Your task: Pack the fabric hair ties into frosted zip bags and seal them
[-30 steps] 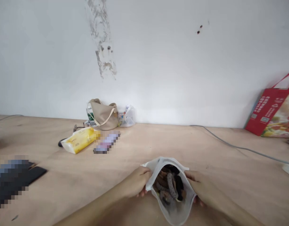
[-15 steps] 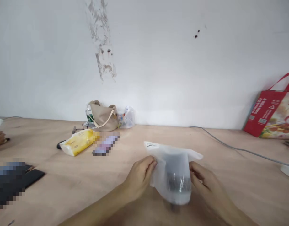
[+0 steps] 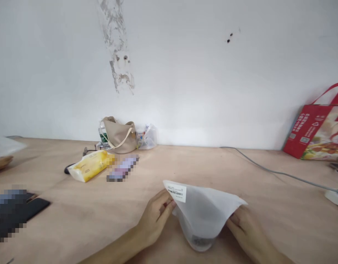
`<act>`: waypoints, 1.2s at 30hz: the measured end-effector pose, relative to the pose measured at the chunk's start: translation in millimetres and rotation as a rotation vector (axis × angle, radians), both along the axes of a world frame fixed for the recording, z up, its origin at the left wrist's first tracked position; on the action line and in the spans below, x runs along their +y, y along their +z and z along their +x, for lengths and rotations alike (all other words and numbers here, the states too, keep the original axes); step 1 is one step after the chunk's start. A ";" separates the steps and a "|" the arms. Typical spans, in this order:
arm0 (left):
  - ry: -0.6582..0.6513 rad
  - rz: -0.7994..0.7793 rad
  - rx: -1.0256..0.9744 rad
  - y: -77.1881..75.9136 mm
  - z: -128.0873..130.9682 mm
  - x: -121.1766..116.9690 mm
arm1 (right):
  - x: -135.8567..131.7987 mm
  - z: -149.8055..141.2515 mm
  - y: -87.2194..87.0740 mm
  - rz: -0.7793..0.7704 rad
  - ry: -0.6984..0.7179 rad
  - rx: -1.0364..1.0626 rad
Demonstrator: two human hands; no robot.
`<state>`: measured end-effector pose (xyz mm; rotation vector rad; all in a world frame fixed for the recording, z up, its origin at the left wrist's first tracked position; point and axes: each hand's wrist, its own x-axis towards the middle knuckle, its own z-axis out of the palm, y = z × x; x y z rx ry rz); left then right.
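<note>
- Far left: a co-worker's hand rests on the plywood counter beneath a white sheet.
- Behind: yellow tissue pack; beige shoulder bag.
- Left hand: fingers closed, pinching the pouch's left edge.
- White translucent pouch: held just above the counter, top folded over, barcode label uppermost; dark contents lie in the bottom. Sealing cannot be confirmed.
- Right hand: half-curled at the pouch's right corner; grip unclear.
- Far right: red tote bag.

Slim bare left forearm and right forearm, with narrow left hand and right hand, long-fingered
</note>
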<state>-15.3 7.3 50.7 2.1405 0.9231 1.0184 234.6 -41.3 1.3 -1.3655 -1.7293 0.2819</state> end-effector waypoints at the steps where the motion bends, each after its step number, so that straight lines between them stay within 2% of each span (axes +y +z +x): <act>1: 0.020 0.010 -0.021 1.5 0.6 1.5 | 0.2 0.0 4.1 -0.002 -0.029 0.017; 4: 0.077 -0.002 -0.093 7.9 4.1 8.2 | 3.0 -0.2 18.9 -0.041 -0.092 0.104; 7: 0.132 -0.046 -0.191 15.2 11.3 17.4 | 11.5 -1.7 33.1 -0.117 0.002 0.247; 10: 0.218 -0.095 -0.344 19.1 21.1 29.8 | 26.4 -3.7 39.2 -0.170 0.071 0.415; 15: 0.329 -0.151 -0.505 13.0 37.2 58.7 | 58.5 -7.1 32.8 -0.165 -0.012 0.555; 19: 0.348 -0.179 -0.547 5.8 43.8 78.3 | 80.1 -9.7 28.9 -0.167 -0.059 0.646; 27: 0.277 -0.169 -0.557 6.6 43.4 82.9 | 97.7 -3.8 20.5 -0.167 0.017 0.628; 36: 0.290 -0.150 -0.492 -16.3 50.6 100.4 | 108.9 -1.4 0.3 -0.077 0.013 0.554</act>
